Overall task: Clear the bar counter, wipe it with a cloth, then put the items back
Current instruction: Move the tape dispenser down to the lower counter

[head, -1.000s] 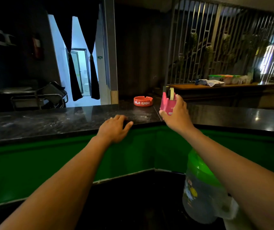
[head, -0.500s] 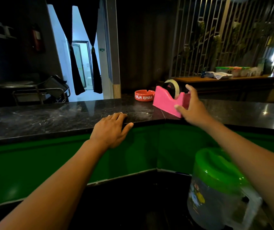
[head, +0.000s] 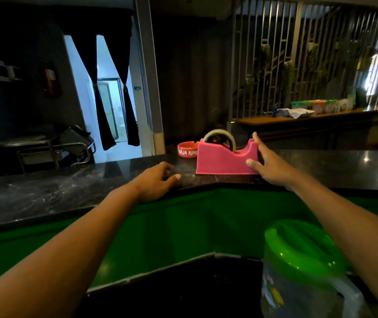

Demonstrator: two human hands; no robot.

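Note:
A pink tape dispenser [head: 220, 160] with a roll of tape stands flat on the dark marble bar counter [head: 45, 191] near its corner. My right hand [head: 268, 162] holds the dispenser's right end, thumb on the front and fingers over the top. My left hand [head: 154, 181] rests palm down on the counter's front edge, to the left of the dispenser, holding nothing. A red ashtray [head: 186, 149] with white lettering sits just behind the dispenser on the counter.
A clear plastic jug with a green lid [head: 302, 255] stands low at the right, below the counter's green front panel [head: 160, 230]. Behind the bar a long wooden table [head: 321, 118] carries containers and a cloth. A metal trolley [head: 45, 148] stands at the far left.
My right hand has turned the tape dispenser from end-on to side-on and set it down flat on the counter. The left hand has stayed on the counter edge.

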